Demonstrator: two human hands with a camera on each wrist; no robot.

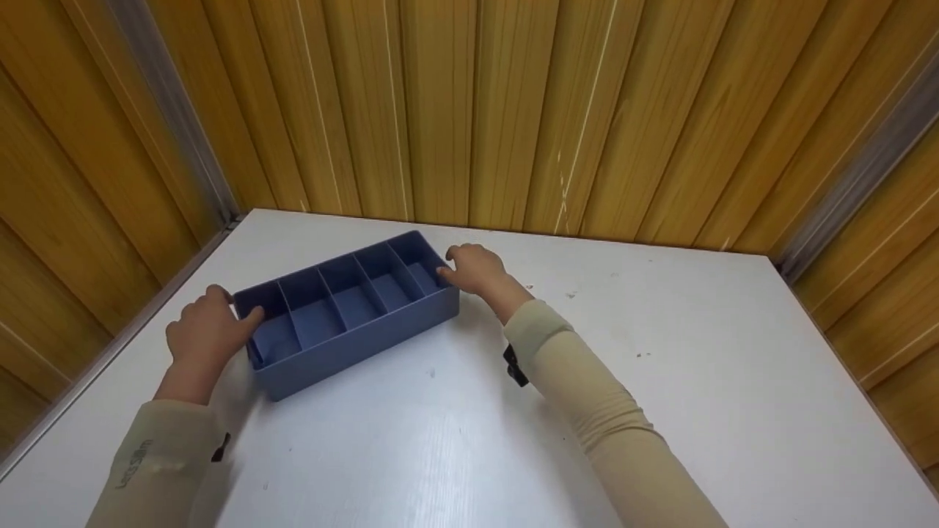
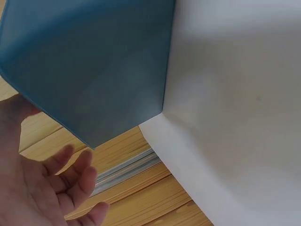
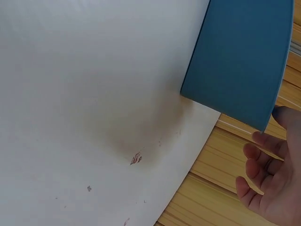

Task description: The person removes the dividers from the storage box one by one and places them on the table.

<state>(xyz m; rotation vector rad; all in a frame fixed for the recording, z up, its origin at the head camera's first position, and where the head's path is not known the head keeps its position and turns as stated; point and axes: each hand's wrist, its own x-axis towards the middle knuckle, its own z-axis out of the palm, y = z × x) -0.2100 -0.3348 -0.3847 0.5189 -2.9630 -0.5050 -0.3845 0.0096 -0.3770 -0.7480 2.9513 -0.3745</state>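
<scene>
A blue rectangular organizer box (image 1: 359,337) with thin dividers rests at a slant on the white table, and its several compartments hold nothing. At its left end, my left hand (image 1: 209,330) has the thumb over the rim. The left wrist view shows the other fingers (image 2: 77,181) loosely bent and apart from the end wall of the box (image 2: 108,70). My right hand (image 1: 477,270) is at the opposite end, thumb at the rim. In the right wrist view, the right hand's fingers (image 3: 258,162) are spread and relaxed just beyond the box's corner.
The white table (image 1: 660,411) has small stains and scuffs, including a reddish mark (image 3: 136,158). Wood-patterned panels (image 1: 506,110) stand behind it and along both sides, with grey metal posts (image 1: 176,110) at the corners.
</scene>
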